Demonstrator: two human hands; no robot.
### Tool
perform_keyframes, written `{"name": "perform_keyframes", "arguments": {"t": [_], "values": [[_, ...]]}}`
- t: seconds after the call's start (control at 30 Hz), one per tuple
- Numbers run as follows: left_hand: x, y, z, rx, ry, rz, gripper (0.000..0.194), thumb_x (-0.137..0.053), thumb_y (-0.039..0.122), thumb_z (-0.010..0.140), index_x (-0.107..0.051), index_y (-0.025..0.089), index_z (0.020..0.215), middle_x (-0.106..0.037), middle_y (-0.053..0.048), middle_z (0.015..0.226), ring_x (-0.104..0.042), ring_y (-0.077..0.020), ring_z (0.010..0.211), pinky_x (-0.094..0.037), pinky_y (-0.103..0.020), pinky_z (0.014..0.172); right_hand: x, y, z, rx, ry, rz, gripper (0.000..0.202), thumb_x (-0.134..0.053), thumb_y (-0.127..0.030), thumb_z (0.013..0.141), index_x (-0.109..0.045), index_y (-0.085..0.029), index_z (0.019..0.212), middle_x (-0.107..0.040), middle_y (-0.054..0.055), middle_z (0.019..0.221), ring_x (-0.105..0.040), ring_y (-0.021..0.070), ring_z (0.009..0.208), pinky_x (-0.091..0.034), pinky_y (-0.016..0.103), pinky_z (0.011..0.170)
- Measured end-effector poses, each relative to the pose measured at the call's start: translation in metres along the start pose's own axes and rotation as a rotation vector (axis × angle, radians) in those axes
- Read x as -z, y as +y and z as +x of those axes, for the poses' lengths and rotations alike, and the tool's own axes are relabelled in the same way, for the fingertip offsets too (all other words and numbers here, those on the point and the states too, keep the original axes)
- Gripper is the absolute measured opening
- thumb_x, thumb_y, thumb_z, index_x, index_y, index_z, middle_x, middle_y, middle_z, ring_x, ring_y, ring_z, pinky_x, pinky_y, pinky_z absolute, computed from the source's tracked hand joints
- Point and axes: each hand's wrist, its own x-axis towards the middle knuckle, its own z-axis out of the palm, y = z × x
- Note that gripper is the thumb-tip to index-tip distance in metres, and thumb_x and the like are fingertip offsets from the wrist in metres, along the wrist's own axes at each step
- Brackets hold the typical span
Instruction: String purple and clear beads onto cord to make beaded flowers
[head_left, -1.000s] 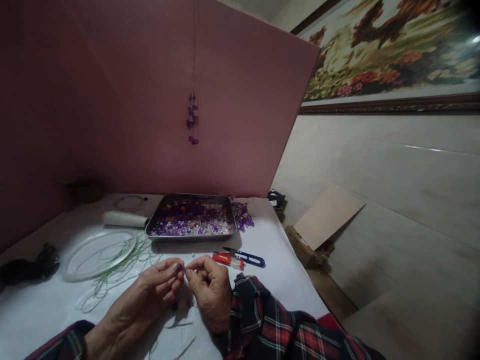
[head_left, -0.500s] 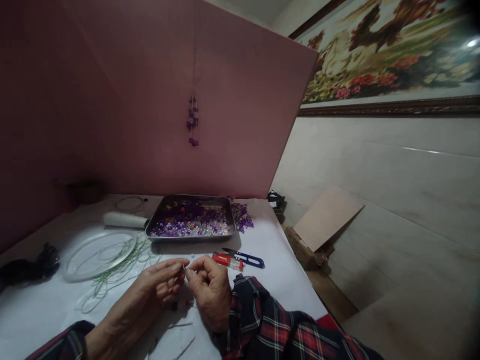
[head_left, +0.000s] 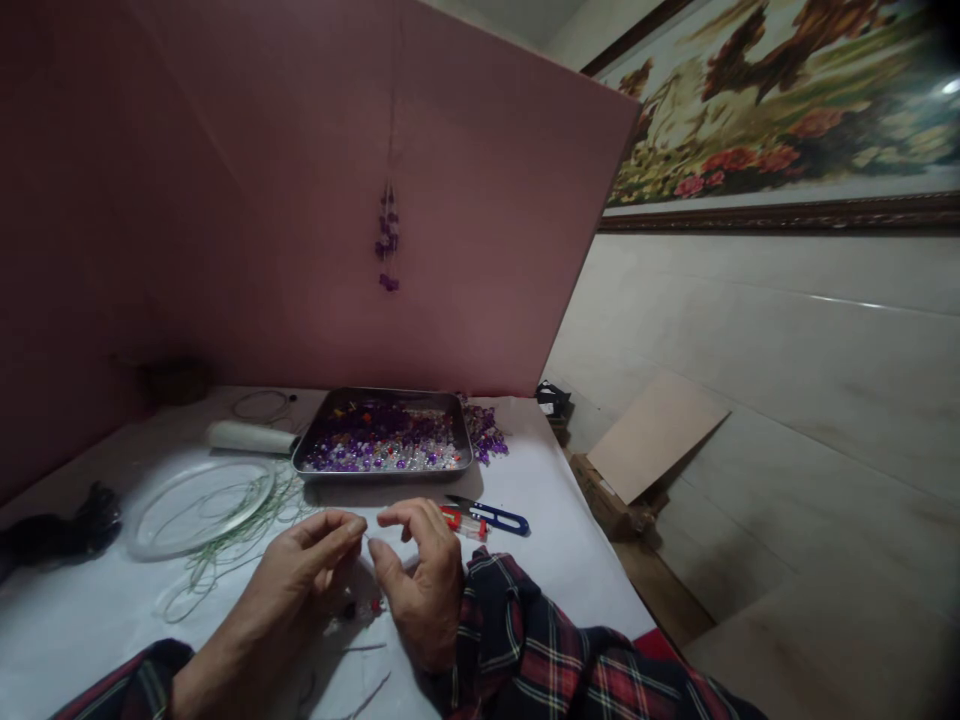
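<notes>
My left hand (head_left: 311,565) is closed in a pinch, with a tiny pale tip showing at its fingertips; what it holds is too small to name. Just to its right is my right hand (head_left: 424,580), thumb and forefinger apart with nothing visible between them. Under the hands, a few small beads (head_left: 375,606), red and dark, rest on the white table covering. Beyond them stands a dark pan (head_left: 382,478) filled with purple, clear and some orange beads (head_left: 386,435). Partly behind my right hand lies a red lighter (head_left: 469,525), beside blue thread snips (head_left: 502,519).
Left of the hands, green cord (head_left: 217,550) spills around a clear plastic lid (head_left: 139,545). A dark bundle (head_left: 94,520) lies at far left. Purple bead strands (head_left: 487,440) lie right of the pan; another beaded strand (head_left: 388,240) hangs on the pink panel (head_left: 487,220).
My right thumb and forefinger have parted and drawn back from the left fingertips. The left hand has shifted slightly left, still pinching. More of the small beads below is uncovered.
</notes>
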Motion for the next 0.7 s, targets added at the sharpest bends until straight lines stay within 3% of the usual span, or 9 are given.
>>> {"name": "perform_keyframes", "arguments": {"t": [0.17,0.33,0.7], "values": [[-0.0026,0.0005,-0.0029,0.001,-0.02,0.029,0.027,-0.081,0.034,0.058,-0.064,0.012,0.064,-0.046,0.005,0.045,-0.035,-0.0033,0.037,-0.022,-0.015,0.037,-0.0001,-0.0003,-0.0028,-0.118,-0.12,0.018,0.006,-0.064,-0.024,0.079,-0.064,-0.018,0.08,-0.063,-0.001,0.068,-0.052,0.0135,0.059,-0.039,0.025,0.058],[-0.0032,0.0011,-0.0042,-0.005,-0.028,0.056,0.027,-0.08,0.034,0.06,-0.066,0.012,0.066,-0.045,0.006,0.046,-0.033,-0.0022,0.037,-0.021,-0.015,0.038,-0.0038,0.0058,-0.0024,-0.238,-0.131,0.091,0.003,-0.065,-0.018,0.077,-0.063,-0.016,0.075,-0.062,-0.001,0.065,-0.055,0.0131,0.06,-0.04,0.023,0.057],[0.0009,-0.0002,-0.0015,0.034,-0.07,-0.008,0.024,-0.079,0.031,0.064,-0.065,0.012,0.067,-0.043,0.006,0.047,-0.033,-0.0024,0.039,-0.022,-0.015,0.038,-0.0043,0.0041,-0.0011,-0.134,-0.087,0.017,0.012,-0.058,-0.015,0.079,-0.062,-0.017,0.068,-0.057,-0.002,0.06,-0.051,0.0116,0.056,-0.037,0.022,0.053]]}}
